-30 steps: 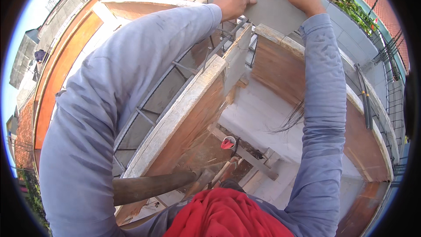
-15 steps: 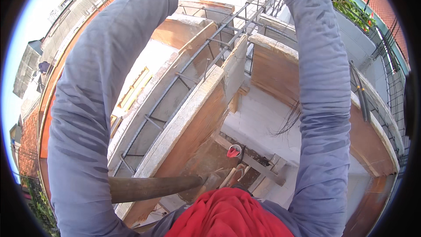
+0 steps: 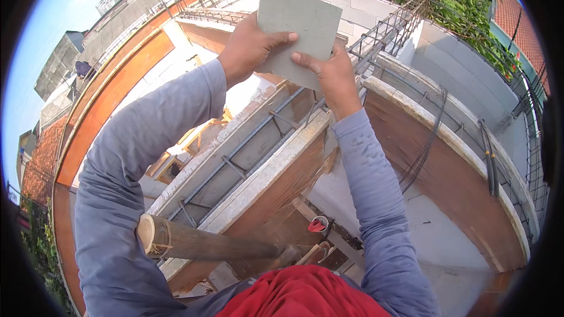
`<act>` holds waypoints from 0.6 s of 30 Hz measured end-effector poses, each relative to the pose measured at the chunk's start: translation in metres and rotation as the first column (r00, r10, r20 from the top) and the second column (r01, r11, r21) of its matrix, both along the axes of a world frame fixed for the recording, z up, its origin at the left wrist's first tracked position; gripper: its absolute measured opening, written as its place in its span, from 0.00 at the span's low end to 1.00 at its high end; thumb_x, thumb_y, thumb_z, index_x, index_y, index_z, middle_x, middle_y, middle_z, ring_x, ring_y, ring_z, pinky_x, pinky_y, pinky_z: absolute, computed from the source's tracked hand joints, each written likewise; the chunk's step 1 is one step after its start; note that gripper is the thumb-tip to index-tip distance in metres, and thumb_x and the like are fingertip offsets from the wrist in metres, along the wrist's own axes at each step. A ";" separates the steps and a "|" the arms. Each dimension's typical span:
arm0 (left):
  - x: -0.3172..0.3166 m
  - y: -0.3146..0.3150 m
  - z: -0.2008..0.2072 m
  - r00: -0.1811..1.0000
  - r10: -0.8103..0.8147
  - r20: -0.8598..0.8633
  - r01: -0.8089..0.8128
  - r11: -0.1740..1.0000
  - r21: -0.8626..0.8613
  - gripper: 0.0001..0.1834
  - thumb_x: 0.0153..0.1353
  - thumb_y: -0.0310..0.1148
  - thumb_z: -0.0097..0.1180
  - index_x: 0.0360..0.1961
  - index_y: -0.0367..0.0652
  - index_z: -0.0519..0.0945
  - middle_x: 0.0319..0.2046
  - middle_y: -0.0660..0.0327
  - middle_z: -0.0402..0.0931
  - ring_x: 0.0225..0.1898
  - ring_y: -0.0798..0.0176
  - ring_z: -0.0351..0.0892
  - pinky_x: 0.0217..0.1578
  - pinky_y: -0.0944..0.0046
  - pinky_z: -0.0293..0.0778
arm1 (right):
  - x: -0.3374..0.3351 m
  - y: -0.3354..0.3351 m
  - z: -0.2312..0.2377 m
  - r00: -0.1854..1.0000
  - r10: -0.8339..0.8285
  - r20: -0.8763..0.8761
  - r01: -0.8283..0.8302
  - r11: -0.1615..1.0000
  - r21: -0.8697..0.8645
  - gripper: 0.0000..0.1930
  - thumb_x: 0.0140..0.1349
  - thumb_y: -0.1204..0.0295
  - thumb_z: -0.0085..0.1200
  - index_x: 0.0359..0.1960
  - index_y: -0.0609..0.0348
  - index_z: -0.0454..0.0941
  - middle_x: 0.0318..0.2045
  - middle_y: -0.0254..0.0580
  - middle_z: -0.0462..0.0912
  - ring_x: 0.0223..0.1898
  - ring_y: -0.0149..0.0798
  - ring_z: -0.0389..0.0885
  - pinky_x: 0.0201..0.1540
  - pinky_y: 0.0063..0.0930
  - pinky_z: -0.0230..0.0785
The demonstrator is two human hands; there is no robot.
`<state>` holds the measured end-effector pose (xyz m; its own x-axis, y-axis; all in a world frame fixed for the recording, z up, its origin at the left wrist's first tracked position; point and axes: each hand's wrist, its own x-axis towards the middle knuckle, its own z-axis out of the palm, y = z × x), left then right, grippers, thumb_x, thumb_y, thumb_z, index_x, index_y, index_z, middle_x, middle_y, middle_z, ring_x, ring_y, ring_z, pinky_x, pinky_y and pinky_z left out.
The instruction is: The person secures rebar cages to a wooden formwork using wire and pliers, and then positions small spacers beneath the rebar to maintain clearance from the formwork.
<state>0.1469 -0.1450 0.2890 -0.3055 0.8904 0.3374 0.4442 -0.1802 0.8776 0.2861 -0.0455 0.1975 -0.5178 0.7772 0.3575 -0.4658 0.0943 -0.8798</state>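
Probably for steadiness, the left hand and right hand, both partly closed, clasped the grey panel from opposite sides, thumbs across its near face. Far-side grip was hidden.

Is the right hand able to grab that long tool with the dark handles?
Probably not now: the right hand is busy gripping the grey panel, along with the left hand. The tool lies uncovered off to the right, though.

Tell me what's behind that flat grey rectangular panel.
Beyond the panel, a pale grey block wall and a dark steel rebar cage show; whatever lies directly behind it is covered.
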 end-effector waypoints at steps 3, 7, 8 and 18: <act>-0.015 -0.010 -0.027 0.999 0.040 0.031 -0.042 0.996 0.083 0.28 0.58 0.27 0.72 0.56 0.32 0.73 0.49 0.51 0.80 0.49 0.58 0.83 0.49 0.58 0.83 | -0.015 -0.011 -0.008 0.986 -0.146 0.082 0.135 0.983 0.121 0.33 0.49 0.71 0.78 0.54 0.68 0.72 0.46 0.52 0.85 0.45 0.43 0.87 0.48 0.35 0.80; -0.011 -0.024 -0.044 0.988 0.127 0.085 -0.135 0.986 0.094 0.27 0.57 0.23 0.70 0.56 0.33 0.73 0.50 0.53 0.80 0.51 0.59 0.82 0.52 0.59 0.81 | -0.024 -0.003 -0.015 0.982 -0.102 0.160 0.069 0.977 0.200 0.32 0.49 0.68 0.78 0.52 0.67 0.74 0.45 0.54 0.86 0.44 0.45 0.88 0.47 0.36 0.80; -0.007 -0.020 -0.047 0.981 0.165 0.098 -0.176 0.976 0.129 0.27 0.56 0.22 0.70 0.55 0.32 0.73 0.48 0.52 0.81 0.47 0.58 0.83 0.48 0.58 0.83 | -0.025 0.001 -0.014 0.976 -0.124 0.177 0.083 0.971 0.223 0.31 0.49 0.66 0.78 0.51 0.66 0.75 0.45 0.55 0.86 0.44 0.46 0.88 0.47 0.36 0.80; 0.008 -0.002 -0.027 0.988 0.065 0.143 -0.082 0.989 0.120 0.29 0.53 0.28 0.73 0.54 0.29 0.74 0.45 0.47 0.82 0.39 0.54 0.87 0.38 0.58 0.87 | 0.026 -0.020 0.029 0.844 -0.452 0.289 0.315 0.853 0.416 0.27 0.53 0.61 0.75 0.47 0.67 0.80 0.39 0.52 0.88 0.40 0.45 0.89 0.44 0.37 0.79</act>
<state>0.1554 -0.1467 0.2617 -0.4201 0.8173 0.3945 0.3361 -0.2637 0.9042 0.3124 -0.0660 0.2263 -0.3473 0.8044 0.4820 0.0187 0.5198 -0.8541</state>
